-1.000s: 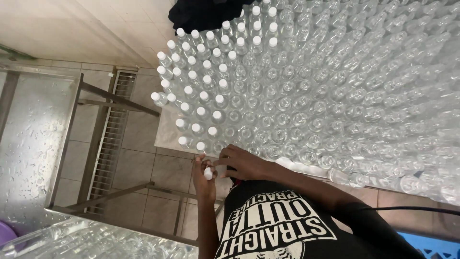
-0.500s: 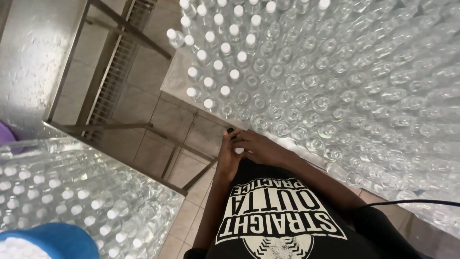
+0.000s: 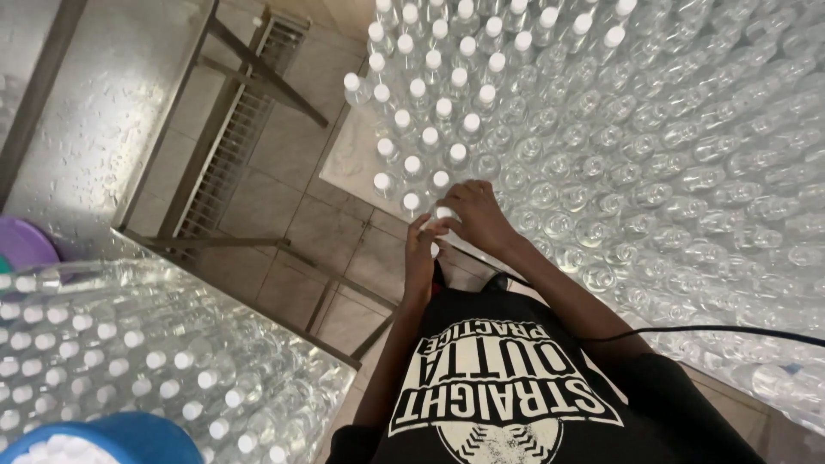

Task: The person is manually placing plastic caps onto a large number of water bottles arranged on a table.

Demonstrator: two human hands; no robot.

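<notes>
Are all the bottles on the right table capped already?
No: white caps show only on the near-left rows, while the bottles farther right stand open.

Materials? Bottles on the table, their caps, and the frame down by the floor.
Small clear bottles: likely thin transparent plastic, glossy; the floor shows through them and they glint. Round white caps: opaque, matte, probably moulded plastic. Grey bar frame: looks like metal, dull brushed finish, straight thin bars with a slatted grating.

Bright, even light; glare on clear bottles (image 3: 653, 163); soft w/ slight blur, wide-angle stretch at edges.
</notes>
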